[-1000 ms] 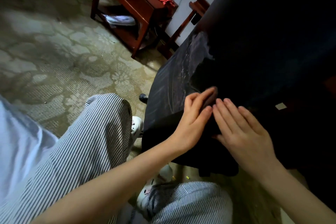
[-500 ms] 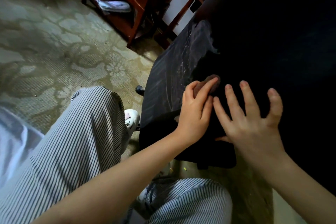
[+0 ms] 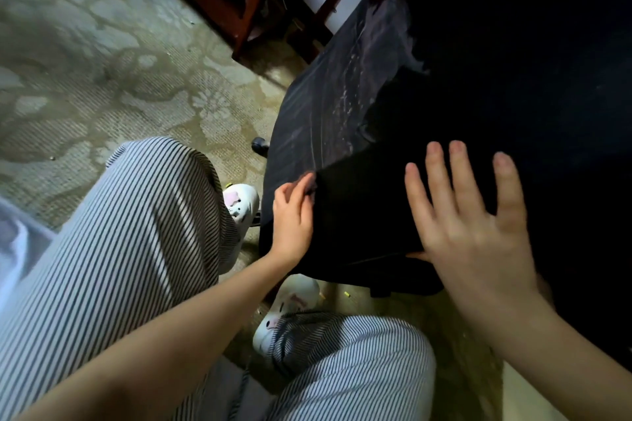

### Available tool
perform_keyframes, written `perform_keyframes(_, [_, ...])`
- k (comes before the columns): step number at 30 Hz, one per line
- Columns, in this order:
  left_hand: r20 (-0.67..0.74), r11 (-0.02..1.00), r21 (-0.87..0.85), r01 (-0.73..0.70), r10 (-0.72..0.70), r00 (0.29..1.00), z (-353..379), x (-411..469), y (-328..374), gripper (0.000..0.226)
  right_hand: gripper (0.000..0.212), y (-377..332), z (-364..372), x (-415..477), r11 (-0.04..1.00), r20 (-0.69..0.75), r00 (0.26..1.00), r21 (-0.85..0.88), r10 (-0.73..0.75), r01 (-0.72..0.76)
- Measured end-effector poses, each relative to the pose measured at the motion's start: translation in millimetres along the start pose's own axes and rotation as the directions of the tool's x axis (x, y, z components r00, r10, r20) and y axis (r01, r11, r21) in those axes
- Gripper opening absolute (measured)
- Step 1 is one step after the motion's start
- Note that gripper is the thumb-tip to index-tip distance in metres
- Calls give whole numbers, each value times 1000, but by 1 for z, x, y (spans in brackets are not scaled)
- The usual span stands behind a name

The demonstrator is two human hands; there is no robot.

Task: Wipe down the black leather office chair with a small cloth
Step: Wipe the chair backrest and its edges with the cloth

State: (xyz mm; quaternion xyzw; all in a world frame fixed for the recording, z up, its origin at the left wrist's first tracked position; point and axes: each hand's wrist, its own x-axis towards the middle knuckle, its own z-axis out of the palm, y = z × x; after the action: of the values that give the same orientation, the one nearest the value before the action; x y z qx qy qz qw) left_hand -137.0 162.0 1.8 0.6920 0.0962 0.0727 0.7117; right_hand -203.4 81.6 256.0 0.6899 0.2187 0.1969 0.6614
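The black leather office chair [image 3: 328,106] fills the right side, its seat edge worn and flaking pale. A dark cloth [image 3: 362,215] lies over the seat's near corner and is hard to tell from the leather. My left hand [image 3: 294,215] is at the cloth's left edge, and its fingertips pinch the upper corner. To the right, my right hand [image 3: 472,225] lies flat on the cloth and seat with fingers spread, holding nothing.
A red-brown wooden table [image 3: 236,0] with a lower shelf stands behind the chair on the patterned carpet [image 3: 102,61]. A chair caster [image 3: 260,146] shows by the seat. My striped-trousered knees [image 3: 143,232] and white slippers [image 3: 239,202] are close under the seat.
My left hand has slid down and left along the seat edge, taking the cloth's corner with it. My right hand has spread its fingers and shifted right. The view has tilted down.
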Motion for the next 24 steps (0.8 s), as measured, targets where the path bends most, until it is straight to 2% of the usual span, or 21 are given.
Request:
perform_keyframes(3, [-19, 988, 19, 156, -155, 988, -4, 7, -24, 38, 80, -1, 0, -1, 1000, -6, 1000, 2, -5, 5])
perform_keyframes(6, [-61, 925, -29, 379, -380, 923, -8, 16, -44, 36, 77, -2, 0, -1, 1000, -12, 1000, -2, -13, 13])
perform_keyframes(8, [-93, 881, -3, 472, -470, 878, -10, 22, -60, 35, 70, -2, 1, 0, 1000, -33, 999, 6, -4, 5])
perform_keyframes(11, [-32, 779, -168, 604, -617, 786, -15, 30, -79, 25, 70, -3, 3, -1, 1000, -49, 999, 24, -3, 4])
perform_keyframes(13, [32, 702, -265, 661, -678, 734, -17, 31, -83, 26, 79, -2, 3, -1, 1000, -36, 999, 21, -7, 8])
perform_keyframes(16, [16, 711, -271, 650, -671, 741, -11, 31, -89, 32, 83, -1, 2, 0, 1000, -19, 1000, 17, -8, 8])
perform_keyframes(19, [-54, 765, -168, 622, -637, 769, -4, 29, -75, 29, 81, -1, 0, -1, 1000, -13, 1000, 14, -12, 12])
perform_keyframes(24, [61, 872, -180, 454, -451, 890, -2, 14, -7, 33, 86, -1, -1, -6, 999, 24, 1000, 35, -5, 4])
